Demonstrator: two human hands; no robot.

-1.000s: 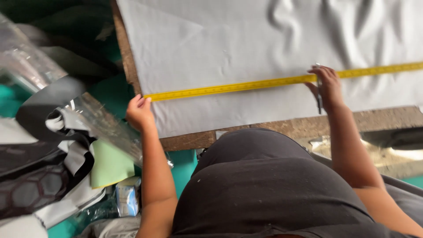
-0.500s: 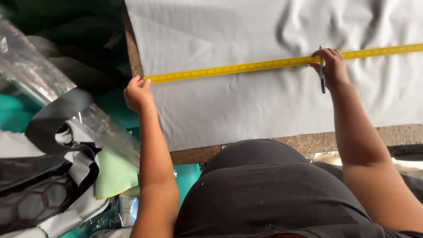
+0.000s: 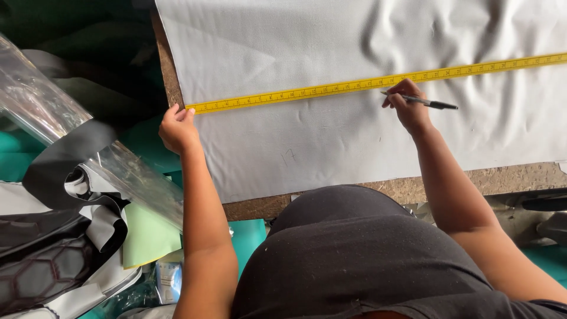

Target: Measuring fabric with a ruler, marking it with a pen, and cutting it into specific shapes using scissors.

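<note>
A yellow measuring tape (image 3: 378,82) is stretched in a long, slightly rising line across a sheet of pale grey cloth (image 3: 331,142), which is spread, wrinkled at the far right, over a worn wooden table (image 3: 413,186). The tape's near end is pinned at the cloth's left edge by the left hand (image 3: 178,129), its fingers curled shut over the tip. A dark pen (image 3: 422,101) is gripped in the right hand (image 3: 407,109), whose fingers are closed around the barrel just below the tape. Clear plastic film (image 3: 88,153) and a pale green sheet (image 3: 147,236) are seen piled at the left.
</note>
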